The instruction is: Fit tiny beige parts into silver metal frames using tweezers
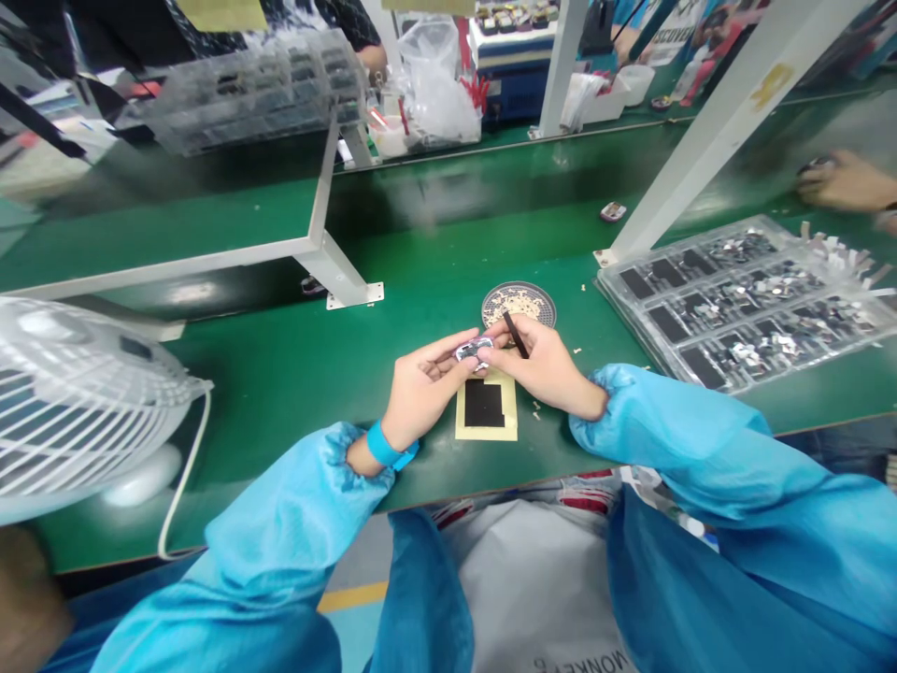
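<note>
A small white-and-dark device (pixel 475 350) is held between my two hands, above the green bench. My left hand (pixel 425 383) grips its left side with thumb and fingers. My right hand (pixel 543 367) touches its right side with the fingertips and also holds a thin black stick-like tool (pixel 517 335), which slants up and left. Just below the hands lies a pale yellow sheet (pixel 511 411) with a black square piece (pixel 483 404) on it. Behind my right hand sits a round dark dish (pixel 494 292) of small beige pieces, partly covered by the fingers.
Stacked clear trays (pixel 631 308) of small parts are at the right. A white fan (pixel 91 402) with its cable stands at the left. White shelf posts (pixel 336 271) rise from the green bench (pixel 294 374). Another person's hand (pixel 847 182) is at the far right.
</note>
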`<state>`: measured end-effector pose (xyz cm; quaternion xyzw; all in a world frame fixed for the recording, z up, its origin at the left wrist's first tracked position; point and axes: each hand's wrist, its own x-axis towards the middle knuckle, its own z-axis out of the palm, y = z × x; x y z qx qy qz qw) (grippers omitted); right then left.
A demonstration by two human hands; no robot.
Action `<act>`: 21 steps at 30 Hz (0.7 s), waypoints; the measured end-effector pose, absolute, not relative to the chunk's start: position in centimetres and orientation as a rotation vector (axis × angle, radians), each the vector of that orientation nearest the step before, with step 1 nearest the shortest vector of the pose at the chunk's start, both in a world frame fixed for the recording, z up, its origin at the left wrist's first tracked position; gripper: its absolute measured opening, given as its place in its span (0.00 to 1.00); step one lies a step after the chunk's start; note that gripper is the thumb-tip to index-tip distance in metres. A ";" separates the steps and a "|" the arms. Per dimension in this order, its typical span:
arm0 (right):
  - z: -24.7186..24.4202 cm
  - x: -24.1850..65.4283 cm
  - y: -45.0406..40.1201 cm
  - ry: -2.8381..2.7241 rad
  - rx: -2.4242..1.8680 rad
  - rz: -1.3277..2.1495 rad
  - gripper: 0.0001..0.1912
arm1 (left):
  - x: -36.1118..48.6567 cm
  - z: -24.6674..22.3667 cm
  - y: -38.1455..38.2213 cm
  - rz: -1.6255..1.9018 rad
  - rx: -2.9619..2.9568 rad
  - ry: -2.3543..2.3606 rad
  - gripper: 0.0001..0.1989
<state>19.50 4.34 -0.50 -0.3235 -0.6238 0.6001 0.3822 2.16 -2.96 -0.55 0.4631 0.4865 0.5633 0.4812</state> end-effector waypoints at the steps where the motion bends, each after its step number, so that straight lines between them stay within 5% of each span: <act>1: -0.6 19.4 4.3 -1.572 -0.822 1.550 0.22 | 2.2 -0.5 -2.9 1.369 1.121 1.183 0.23; 8: -0.6 19.1 4.1 -1.633 -0.885 1.581 0.22 | 2.6 -0.7 -2.9 1.488 1.275 1.190 0.14; 21: 1.0 18.2 4.6 -1.567 -0.920 1.603 0.28 | 2.7 -1.4 -3.0 1.291 1.430 1.353 0.17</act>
